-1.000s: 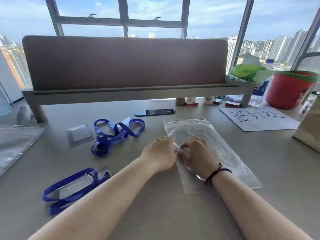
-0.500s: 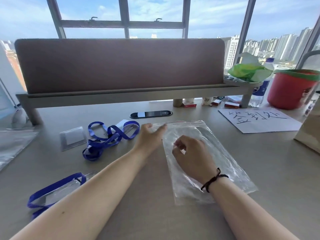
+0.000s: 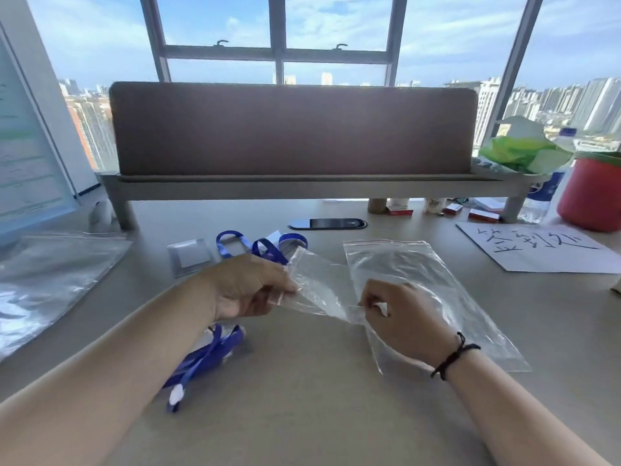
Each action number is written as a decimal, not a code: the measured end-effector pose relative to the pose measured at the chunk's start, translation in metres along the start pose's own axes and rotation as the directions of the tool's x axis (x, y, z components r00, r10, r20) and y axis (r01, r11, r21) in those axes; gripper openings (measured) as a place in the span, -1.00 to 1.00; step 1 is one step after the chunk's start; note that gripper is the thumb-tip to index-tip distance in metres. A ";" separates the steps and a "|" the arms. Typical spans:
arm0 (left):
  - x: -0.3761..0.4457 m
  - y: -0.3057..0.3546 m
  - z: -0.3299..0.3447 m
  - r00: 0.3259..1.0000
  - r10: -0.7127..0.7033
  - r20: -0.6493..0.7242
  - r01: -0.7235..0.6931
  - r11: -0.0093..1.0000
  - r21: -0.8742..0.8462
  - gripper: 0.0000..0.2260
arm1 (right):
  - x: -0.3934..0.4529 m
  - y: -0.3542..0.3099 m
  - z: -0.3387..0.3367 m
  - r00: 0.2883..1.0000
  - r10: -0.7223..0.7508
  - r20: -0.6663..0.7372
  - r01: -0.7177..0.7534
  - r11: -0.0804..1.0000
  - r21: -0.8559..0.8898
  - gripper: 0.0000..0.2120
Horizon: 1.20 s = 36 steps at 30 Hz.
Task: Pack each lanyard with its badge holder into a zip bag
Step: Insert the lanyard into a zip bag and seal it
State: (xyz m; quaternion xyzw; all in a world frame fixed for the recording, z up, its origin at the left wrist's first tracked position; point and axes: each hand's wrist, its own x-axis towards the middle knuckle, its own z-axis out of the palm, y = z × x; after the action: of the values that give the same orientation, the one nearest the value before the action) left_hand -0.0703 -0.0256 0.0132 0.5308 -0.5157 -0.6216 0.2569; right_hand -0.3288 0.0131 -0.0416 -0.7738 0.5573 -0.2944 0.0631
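Hands are pinching one zip bag [image 3: 319, 287] aloft: left hand [image 3: 248, 287] and right hand [image 3: 393, 314] at opposite edges; peeling gently should open it. Lanyards [image 3: 265, 247] are waiting on the bench [image 3: 319, 398].

One head-worn camera looks forward and down from the person's eye height, close over the desk [image 3: 319, 415], facing the divider panel [image 3: 292, 129] and window [image 3: 279, 45]. Wide lens; forearms reach in from below.
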 end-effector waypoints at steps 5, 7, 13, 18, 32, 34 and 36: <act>-0.041 -0.024 -0.009 0.990 -0.038 0.139 0.031 0.998 0.055 -0.83 | -0.008 -0.012 0.000 0.995 0.022 0.099 -0.029 0.997 0.076 -0.66; -0.050 -0.032 -0.011 0.997 -0.043 0.069 0.040 0.999 0.035 -0.81 | -0.010 -0.018 0.000 0.981 0.019 0.192 -0.056 0.980 0.191 -0.70; -0.065 -0.045 -0.019 0.999 0.024 -0.045 -0.028 0.994 -0.101 -0.80 | -0.004 -0.024 0.001 0.941 0.084 0.328 -0.196 0.926 0.323 -0.69; -0.088 -0.053 -0.019 0.982 0.153 -0.109 -0.157 0.987 -0.025 -0.83 | 0.007 -0.082 0.001 0.979 0.081 0.186 -0.126 0.961 0.246 -0.85; -0.095 -0.087 -0.038 0.889 0.434 -0.146 -0.400 0.891 0.216 -0.84 | 0.003 -0.154 0.077 0.955 0.131 0.265 -0.242 0.863 0.443 -0.56; -0.092 -0.087 -0.036 0.878 0.442 -0.185 -0.392 0.885 0.253 -0.81 | 0.005 -0.153 0.076 0.962 0.147 0.229 -0.233 0.879 0.416 -0.60; -0.090 -0.089 -0.035 0.843 0.470 -0.262 -0.361 0.855 0.374 -0.82 | 0.006 -0.152 0.073 0.968 0.167 0.187 -0.229 0.896 0.381 -0.70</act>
State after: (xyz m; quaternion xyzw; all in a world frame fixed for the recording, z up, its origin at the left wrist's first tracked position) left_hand 0.0100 0.0688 -0.0291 0.5383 -0.6574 -0.3587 0.3864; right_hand -0.1634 0.0477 -0.0346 -0.7036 0.5552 -0.3349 0.2910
